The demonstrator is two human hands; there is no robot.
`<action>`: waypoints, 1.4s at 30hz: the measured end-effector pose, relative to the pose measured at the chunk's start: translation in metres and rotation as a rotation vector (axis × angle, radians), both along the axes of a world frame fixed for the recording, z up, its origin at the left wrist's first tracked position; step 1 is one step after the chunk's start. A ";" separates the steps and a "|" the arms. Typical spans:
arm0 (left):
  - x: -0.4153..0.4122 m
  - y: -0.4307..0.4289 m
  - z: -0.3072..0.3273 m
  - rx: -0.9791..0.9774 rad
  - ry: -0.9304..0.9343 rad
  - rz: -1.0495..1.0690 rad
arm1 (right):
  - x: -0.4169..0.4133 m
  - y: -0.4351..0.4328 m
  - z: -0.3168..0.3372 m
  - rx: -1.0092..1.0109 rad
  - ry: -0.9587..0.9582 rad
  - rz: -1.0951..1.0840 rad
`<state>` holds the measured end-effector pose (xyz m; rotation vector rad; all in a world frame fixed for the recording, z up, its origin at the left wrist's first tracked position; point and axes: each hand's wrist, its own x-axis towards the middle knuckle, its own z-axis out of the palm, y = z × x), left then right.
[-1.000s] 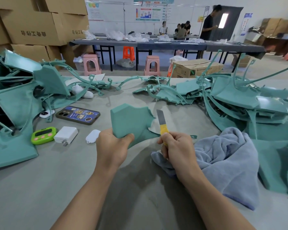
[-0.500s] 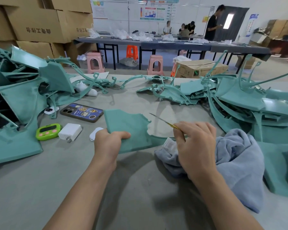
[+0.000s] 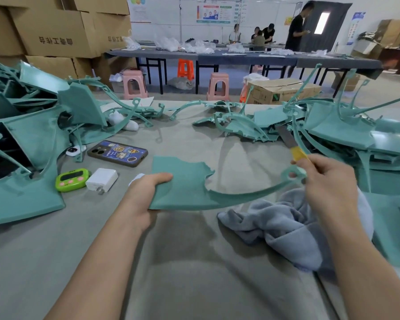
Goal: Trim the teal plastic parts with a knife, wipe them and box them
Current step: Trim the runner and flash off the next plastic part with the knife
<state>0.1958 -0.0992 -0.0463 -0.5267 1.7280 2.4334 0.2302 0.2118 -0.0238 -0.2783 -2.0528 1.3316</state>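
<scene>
Left hand (image 3: 146, 192) grips the flat end of the teal part (image 3: 183, 188), thumb on top, over the table (image 3: 194, 273). Right hand (image 3: 328, 183) is curled round the knife (image 3: 291, 144), blade pointing up and away. I think it's also pinching the part's ring tip, but it's a bit blurry. Grey cloth (image 3: 282, 225) lies right under it.

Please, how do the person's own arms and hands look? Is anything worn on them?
Both are bare. The left hand and the right hand have no gloves, and no ring or watch shows on them. The left forearm and the right forearm are uncovered up to the picture's lower edge, with no sleeve, band or marking in view.
</scene>
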 end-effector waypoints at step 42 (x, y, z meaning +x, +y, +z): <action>0.011 0.011 0.008 -0.108 -0.027 -0.017 | 0.004 -0.061 -0.024 0.154 -0.329 0.475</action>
